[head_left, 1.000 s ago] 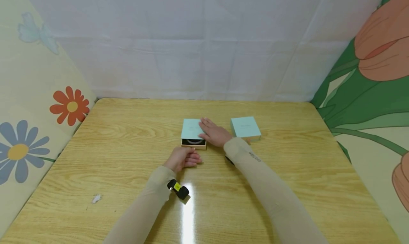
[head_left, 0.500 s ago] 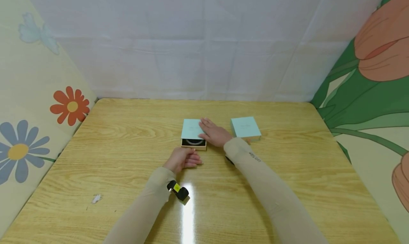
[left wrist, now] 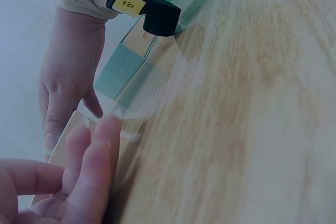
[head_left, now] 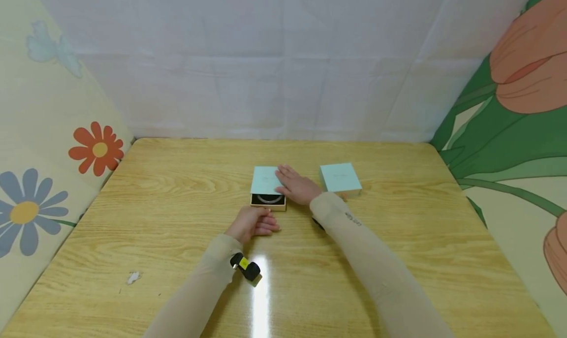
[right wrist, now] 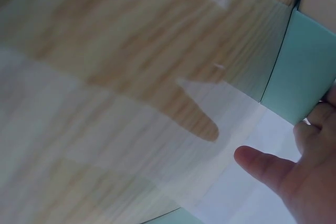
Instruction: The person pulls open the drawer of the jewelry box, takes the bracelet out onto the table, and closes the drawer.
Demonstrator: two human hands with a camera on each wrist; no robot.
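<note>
A pale teal box sleeve (head_left: 265,179) lies mid-table in the head view, its drawer (head_left: 268,207) partly out toward me. On the drawer's dark lining lies a silvery bangle-like ring (head_left: 269,199), its far part hidden under the sleeve. My right hand (head_left: 298,185) rests on the sleeve's right side, fingers fairly straight, thumb (right wrist: 262,166) spread. My left hand (head_left: 253,224) is at the drawer's front, thumb at its edge and fingers loosely bent below. In the left wrist view, its thumb and fingers (left wrist: 94,182) come together against the drawer front; the exact contact is hidden.
A second teal box (head_left: 340,177) sits to the right, just beyond my right wrist. A small whitish mark (head_left: 133,278) shows on the wooden tabletop (head_left: 177,180) at front left. White cloth (head_left: 283,62) hangs behind, and flower-patterned panels (head_left: 26,131) flank the table.
The drawer has slid slightly farther toward me, showing a little more of the ring. My left hand has moved back slightly with it, while the right hand stays on the sleeve.
</note>
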